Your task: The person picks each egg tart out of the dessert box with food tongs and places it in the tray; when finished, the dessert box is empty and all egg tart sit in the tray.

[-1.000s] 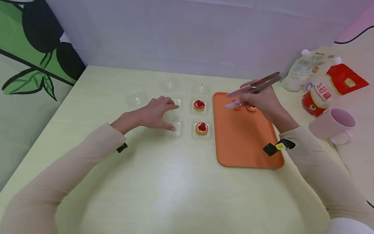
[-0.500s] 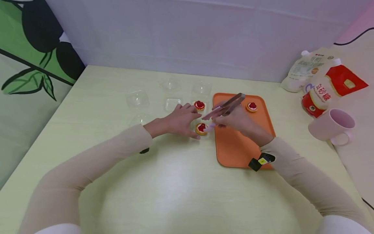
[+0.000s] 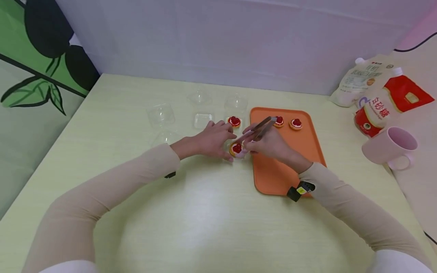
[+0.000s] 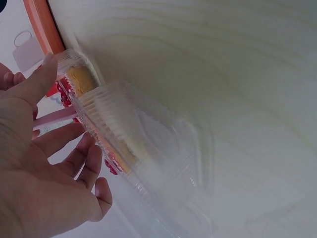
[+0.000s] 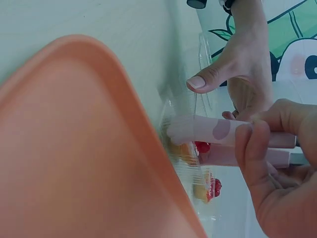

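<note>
My right hand (image 3: pixel 268 142) grips metal tongs (image 3: pixel 258 129) with pale pink tips. In the right wrist view the tips stand to either side of a berry-topped tart (image 5: pixel 187 151), which sits in a small clear plastic container (image 4: pixel 69 57). Across from it, my left hand (image 3: pixel 213 140) spreads thumb and forefinger at this container's edges, its other fingers loosely bent. A second tart (image 3: pixel 234 121) lies in another container just beyond. Nearer the camera in the left wrist view is a clear container (image 4: pixel 168 163), mostly covered by my left hand in the head view.
An orange tray (image 3: pixel 280 170) holds two more tarts (image 3: pixel 296 124) near its far edge. Clear lids (image 3: pixel 161 113) and an empty container (image 3: pixel 203 120) stand at the left. To the right are a pink mug (image 3: pixel 384 148), a red sugar pouch (image 3: pixel 377 110) and a pale pouch (image 3: pixel 355 81).
My left hand has moved right, from the left containers to the near tart's container. My right hand has brought the tongs left from over the tray tarts, and the tips have come around the near tart.
</note>
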Demonstrator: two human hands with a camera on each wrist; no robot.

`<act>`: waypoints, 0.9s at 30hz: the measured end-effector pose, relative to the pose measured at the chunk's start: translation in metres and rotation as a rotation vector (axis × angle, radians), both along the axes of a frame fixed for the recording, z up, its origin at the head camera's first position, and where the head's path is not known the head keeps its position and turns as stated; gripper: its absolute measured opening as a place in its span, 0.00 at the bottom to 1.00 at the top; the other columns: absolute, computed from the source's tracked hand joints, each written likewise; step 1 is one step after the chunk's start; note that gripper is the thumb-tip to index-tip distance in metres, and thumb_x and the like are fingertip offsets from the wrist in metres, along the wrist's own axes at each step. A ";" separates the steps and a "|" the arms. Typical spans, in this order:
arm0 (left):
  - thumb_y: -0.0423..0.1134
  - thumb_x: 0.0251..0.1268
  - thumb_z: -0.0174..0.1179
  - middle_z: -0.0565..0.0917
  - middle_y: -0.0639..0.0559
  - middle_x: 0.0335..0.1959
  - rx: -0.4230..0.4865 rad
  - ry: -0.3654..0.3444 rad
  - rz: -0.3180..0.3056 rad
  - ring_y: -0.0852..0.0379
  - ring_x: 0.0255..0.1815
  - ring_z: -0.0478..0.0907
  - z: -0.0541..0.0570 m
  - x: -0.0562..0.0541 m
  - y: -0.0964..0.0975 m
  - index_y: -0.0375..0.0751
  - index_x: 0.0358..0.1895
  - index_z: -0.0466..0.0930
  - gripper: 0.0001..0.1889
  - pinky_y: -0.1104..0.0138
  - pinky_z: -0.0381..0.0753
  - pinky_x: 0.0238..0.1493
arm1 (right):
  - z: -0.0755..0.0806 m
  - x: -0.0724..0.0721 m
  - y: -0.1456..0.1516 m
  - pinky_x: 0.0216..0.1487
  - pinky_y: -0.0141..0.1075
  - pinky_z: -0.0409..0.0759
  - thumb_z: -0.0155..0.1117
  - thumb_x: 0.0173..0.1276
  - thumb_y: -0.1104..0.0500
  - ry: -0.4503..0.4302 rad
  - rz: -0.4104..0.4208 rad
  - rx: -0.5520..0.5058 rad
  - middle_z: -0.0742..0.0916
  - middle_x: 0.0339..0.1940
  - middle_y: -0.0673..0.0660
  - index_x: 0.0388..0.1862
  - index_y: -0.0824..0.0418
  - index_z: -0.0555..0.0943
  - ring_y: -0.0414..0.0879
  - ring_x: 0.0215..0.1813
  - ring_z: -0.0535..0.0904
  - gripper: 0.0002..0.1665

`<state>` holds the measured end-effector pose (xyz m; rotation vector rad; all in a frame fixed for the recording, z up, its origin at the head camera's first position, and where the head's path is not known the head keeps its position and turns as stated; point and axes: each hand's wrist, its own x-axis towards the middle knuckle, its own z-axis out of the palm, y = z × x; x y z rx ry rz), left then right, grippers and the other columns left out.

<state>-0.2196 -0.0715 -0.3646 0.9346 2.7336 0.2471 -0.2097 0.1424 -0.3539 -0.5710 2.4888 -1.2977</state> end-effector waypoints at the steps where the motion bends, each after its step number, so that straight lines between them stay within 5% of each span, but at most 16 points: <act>1: 0.61 0.50 0.74 0.74 0.48 0.62 -0.001 -0.002 0.003 0.50 0.61 0.66 0.000 0.000 0.000 0.42 0.67 0.76 0.42 0.56 0.62 0.53 | 0.000 0.000 -0.001 0.33 0.35 0.85 0.71 0.62 0.65 0.023 0.010 0.003 0.90 0.39 0.63 0.49 0.67 0.82 0.48 0.31 0.87 0.16; 6: 0.61 0.50 0.74 0.74 0.48 0.62 0.006 -0.006 0.011 0.50 0.61 0.66 0.000 -0.001 0.002 0.42 0.67 0.77 0.42 0.56 0.62 0.53 | 0.001 0.001 -0.004 0.29 0.34 0.83 0.72 0.59 0.67 0.117 0.041 0.000 0.91 0.38 0.64 0.44 0.69 0.84 0.51 0.29 0.88 0.14; 10: 0.60 0.49 0.75 0.74 0.48 0.62 0.004 -0.014 0.019 0.50 0.61 0.67 0.001 -0.001 0.002 0.42 0.66 0.77 0.42 0.56 0.62 0.54 | -0.001 0.002 -0.002 0.29 0.33 0.84 0.70 0.59 0.68 0.096 0.031 -0.044 0.91 0.40 0.66 0.44 0.71 0.83 0.52 0.29 0.87 0.14; 17: 0.60 0.49 0.75 0.74 0.48 0.61 0.000 -0.024 0.029 0.50 0.61 0.67 0.000 -0.001 0.003 0.42 0.67 0.77 0.41 0.56 0.62 0.56 | 0.009 0.002 0.014 0.33 0.38 0.86 0.67 0.62 0.67 0.021 -0.052 -0.085 0.90 0.40 0.67 0.47 0.70 0.81 0.49 0.29 0.88 0.14; 27: 0.59 0.49 0.75 0.74 0.48 0.60 0.015 -0.003 0.011 0.49 0.60 0.68 -0.003 -0.002 0.000 0.42 0.66 0.77 0.41 0.56 0.62 0.53 | 0.027 -0.005 0.056 0.32 0.37 0.86 0.72 0.61 0.65 0.073 -0.232 -0.138 0.90 0.41 0.64 0.50 0.71 0.81 0.44 0.28 0.89 0.19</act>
